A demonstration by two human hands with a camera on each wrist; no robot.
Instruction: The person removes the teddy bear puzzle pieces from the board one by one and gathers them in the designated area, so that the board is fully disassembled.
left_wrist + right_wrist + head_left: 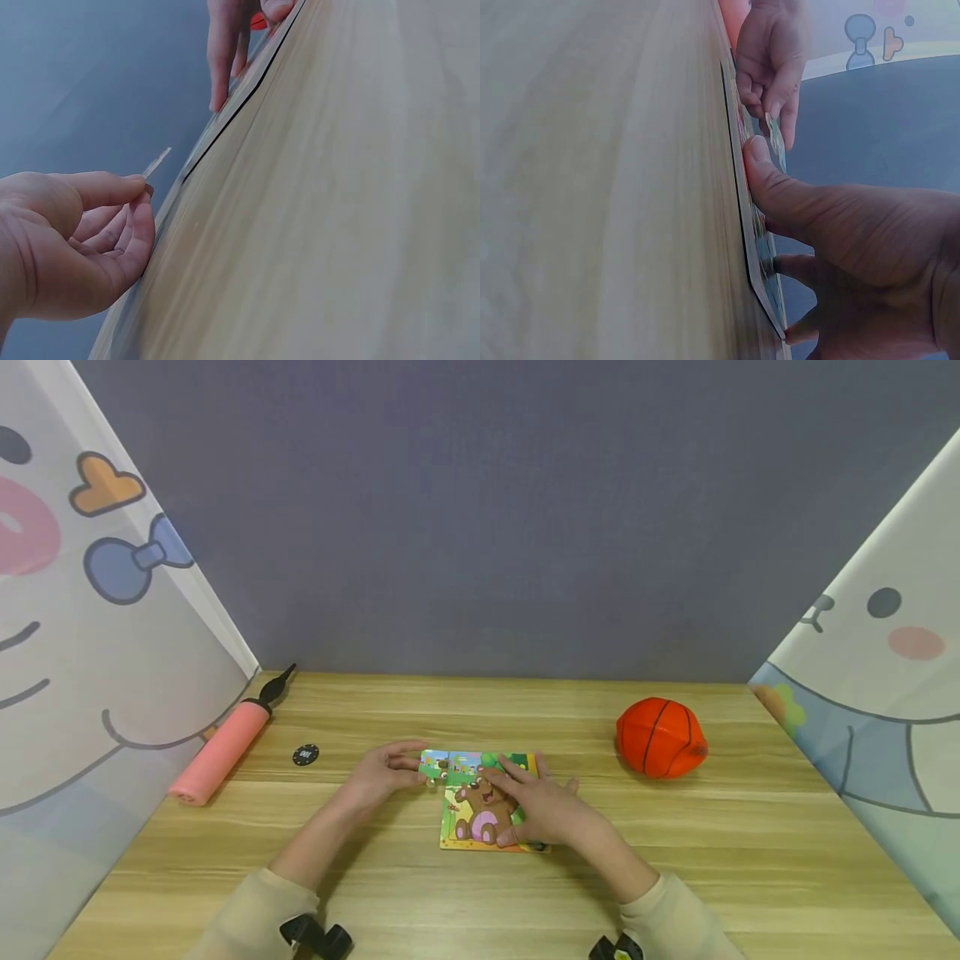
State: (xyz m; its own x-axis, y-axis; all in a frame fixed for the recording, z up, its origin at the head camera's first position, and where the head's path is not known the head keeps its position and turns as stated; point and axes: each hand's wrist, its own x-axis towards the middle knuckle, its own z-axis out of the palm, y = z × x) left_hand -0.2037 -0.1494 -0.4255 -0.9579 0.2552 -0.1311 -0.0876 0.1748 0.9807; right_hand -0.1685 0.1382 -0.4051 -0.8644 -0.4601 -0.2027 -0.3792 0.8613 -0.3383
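Observation:
A flat jigsaw puzzle (480, 818) with a brown bear picture lies on the wooden table in the head view. My left hand (381, 774) pinches a small puzzle piece (432, 763) between thumb and fingertips at the puzzle's upper left corner. Seen edge-on in the left wrist view, the thin piece (157, 162) is lifted and tilted above the surface. My right hand (551, 806) rests on the right side of the puzzle with fingers spread, hiding part of the picture. In the right wrist view, its thumb (769, 169) and fingertips touch the puzzle.
A red ball (660, 738) with black lines, partly deflated, sits at the right. To the left lie a pink hand pump (225, 747) with a black nozzle and a round black chip (305, 754). A grey wall (495, 527) stands behind the table, with printed cloth panels at both sides.

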